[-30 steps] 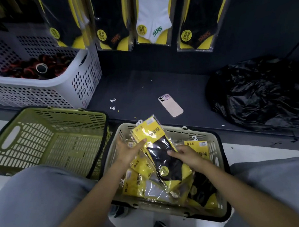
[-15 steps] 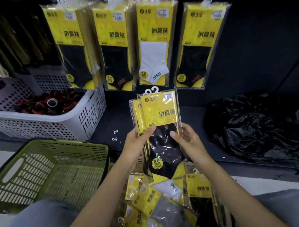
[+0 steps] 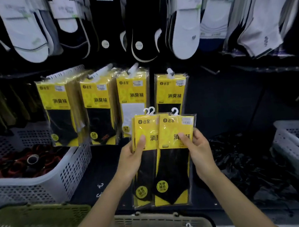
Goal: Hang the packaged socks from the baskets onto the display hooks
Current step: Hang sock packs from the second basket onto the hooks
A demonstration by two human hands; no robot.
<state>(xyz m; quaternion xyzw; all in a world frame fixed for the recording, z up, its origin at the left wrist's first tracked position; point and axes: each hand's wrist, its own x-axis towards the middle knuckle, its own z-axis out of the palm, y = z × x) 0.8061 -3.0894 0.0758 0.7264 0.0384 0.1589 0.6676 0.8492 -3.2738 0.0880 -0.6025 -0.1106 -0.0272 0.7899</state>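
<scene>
Both hands hold yellow-and-black sock packs upright in front of the display. My left hand (image 3: 133,156) grips a small stack of packs (image 3: 144,131), thumb on the yellow card. My right hand (image 3: 198,149) pinches a single front pack (image 3: 176,127), fanned slightly to the right of the stack. White plastic hangers (image 3: 174,111) stick up from the pack tops. Behind them, four rows of the same packs hang on display hooks (image 3: 169,73); the rightmost row (image 3: 171,92) is thinnest. The beige basket (image 3: 161,219) with more packs sits at the bottom edge.
A white perforated crate (image 3: 43,181) of dark rolled items stands left, a green basket (image 3: 39,222) lower left. A black plastic bag (image 3: 255,168) lies right on the shelf, beside another white crate (image 3: 296,144). Loose socks hang above (image 3: 183,27).
The packs came out of the beige basket and rose to the hanging rows. My hands slid up to the yellow cards and fanned one pack off to the right.
</scene>
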